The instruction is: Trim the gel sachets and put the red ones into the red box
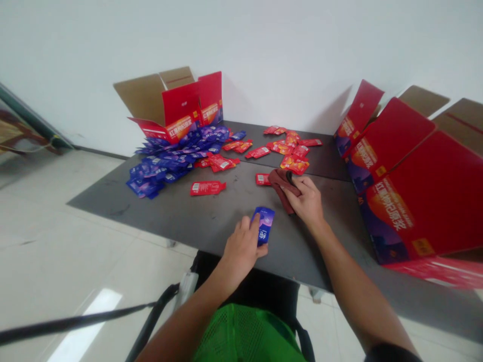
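Blue pouch (266, 224) is sitting right in the left hand (241, 244), over the near part of the worktop (177, 213); that hand is gripping its left side and lower end, forefinger lying across the printed face. Whether the pouch is touching the surface, the view isn't telling. It's looking light and limp, probably bending easily, its slick film perhaps inviting a slip; the side edges are seeming the safest hold, because hard squeezing at the middle would be risking a burst. Over on the right, the right hand (307, 201) is pinching a bunched brown cloth (279, 183), its folds partly hiding a red pouch (261, 179). Now for room: bare grey surface is stretching leftward to a lone red packet (207, 188), with the blue pile (166, 163) heaping up beyond it, beside an open carton (181, 103). Scattered red packets (289, 148) are crowding the far side, large cartons (400, 201) are walling off the right, and the worktop's front edge is running close below the pouch.
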`<state>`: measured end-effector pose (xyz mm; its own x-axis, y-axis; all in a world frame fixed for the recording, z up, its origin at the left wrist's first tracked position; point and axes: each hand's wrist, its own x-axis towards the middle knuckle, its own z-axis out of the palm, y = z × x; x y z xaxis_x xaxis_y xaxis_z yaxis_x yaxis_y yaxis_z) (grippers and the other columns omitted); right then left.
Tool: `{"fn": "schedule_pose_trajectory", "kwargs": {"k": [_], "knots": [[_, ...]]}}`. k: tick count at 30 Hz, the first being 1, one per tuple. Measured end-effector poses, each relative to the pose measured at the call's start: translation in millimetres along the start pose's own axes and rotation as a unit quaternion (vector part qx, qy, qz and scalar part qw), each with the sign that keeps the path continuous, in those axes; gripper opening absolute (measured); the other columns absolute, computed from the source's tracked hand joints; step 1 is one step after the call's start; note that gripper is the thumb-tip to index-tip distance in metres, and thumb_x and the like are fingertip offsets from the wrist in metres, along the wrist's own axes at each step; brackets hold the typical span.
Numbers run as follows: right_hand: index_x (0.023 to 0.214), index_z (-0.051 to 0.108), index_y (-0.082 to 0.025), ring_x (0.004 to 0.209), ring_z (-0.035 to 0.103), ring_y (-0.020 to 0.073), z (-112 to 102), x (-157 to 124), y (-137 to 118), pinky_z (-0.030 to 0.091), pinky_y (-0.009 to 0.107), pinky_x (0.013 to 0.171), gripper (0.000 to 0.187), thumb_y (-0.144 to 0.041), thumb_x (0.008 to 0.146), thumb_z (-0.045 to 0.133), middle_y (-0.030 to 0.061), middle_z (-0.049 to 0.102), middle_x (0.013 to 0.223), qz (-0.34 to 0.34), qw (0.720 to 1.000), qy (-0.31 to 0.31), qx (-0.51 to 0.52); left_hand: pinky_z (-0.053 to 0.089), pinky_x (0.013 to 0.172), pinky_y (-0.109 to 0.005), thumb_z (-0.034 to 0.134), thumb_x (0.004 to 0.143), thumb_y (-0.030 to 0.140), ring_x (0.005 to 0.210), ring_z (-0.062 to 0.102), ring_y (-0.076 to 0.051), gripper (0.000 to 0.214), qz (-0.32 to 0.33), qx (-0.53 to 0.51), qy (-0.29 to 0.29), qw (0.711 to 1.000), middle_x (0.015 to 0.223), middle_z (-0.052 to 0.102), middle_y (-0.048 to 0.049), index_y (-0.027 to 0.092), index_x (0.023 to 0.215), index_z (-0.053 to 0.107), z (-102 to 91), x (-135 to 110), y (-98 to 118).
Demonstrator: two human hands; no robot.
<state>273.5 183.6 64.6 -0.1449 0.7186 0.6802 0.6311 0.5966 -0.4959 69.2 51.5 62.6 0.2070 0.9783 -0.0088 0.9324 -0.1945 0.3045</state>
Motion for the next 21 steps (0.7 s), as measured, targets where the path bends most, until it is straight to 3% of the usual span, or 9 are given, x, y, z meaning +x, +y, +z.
{"fn": "schedule_pose_trajectory", "kwargs": {"k": [4,9,15,18,21], "knots": [[0.104,0.075,-0.021,0.089,0.065,0.0224,1,-1,4,0.053,0.034,0.079,0.024,-0.039,0.095,0.063,0.0061,0.064,0.096,0.006,1.0,-0.016,0.0,0.052,0.079,-0.034,0.063,0.092,0.028,0.087,0.065,-0.023,0.076,0.009,-0.048,0.021,0.999,0.113,0.06,-0.0105,0.018,0.159,0.028,3.5,-4,-2],[0.11,0.075,-0.021,0.09,0.064,0.023,1,-1,11,0.052,0.035,0.08,0.028,-0.041,0.095,0.063,0.0064,0.065,0.097,0.012,0.999,-0.03,-0.01,0.053,0.087,-0.036,0.056,0.092,0.017,0.091,0.067,-0.023,0.064,0.011,-0.139,0.076,0.987,0.107,0.069,-0.0099,0.014,0.154,0.04,-3.6,-1,-9],[0.111,0.076,-0.021,0.091,0.064,0.0239,1,-1,21,0.053,0.036,0.082,0.03,-0.043,0.094,0.063,0.0068,0.065,0.097,0.024,0.999,-0.024,-0.02,0.056,0.081,-0.032,0.051,0.098,0.022,0.079,0.068,-0.017,0.053,-0.045,-0.279,0.066,0.957,0.103,0.074,-0.0059,0.021,0.151,0.046,-1.2,3,-32],[0.111,0.076,-0.022,0.091,0.064,0.0241,1,-2,23,0.053,0.036,0.082,0.03,-0.043,0.094,0.062,0.0069,0.065,0.098,0.034,0.999,-0.029,-0.027,0.055,0.092,-0.037,0.05,0.101,0.026,0.094,0.068,-0.02,0.043,0.003,-0.239,0.074,0.968,0.11,0.072,-0.0083,0.019,0.144,0.054,6.3,-7,-41],[0.114,0.075,-0.021,0.091,0.064,0.024,1,-3,26,0.052,0.036,0.081,0.032,-0.042,0.094,0.062,0.0069,0.064,0.097,0.03,0.998,-0.044,-0.033,0.047,0.106,-0.047,0.05,0.104,0.03,0.118,0.059,-0.026,0.036,0.065,-0.14,0.117,0.981,0.128,0.065,-0.0109,0.021,0.137,0.061,12.8,-28,-40]]}}
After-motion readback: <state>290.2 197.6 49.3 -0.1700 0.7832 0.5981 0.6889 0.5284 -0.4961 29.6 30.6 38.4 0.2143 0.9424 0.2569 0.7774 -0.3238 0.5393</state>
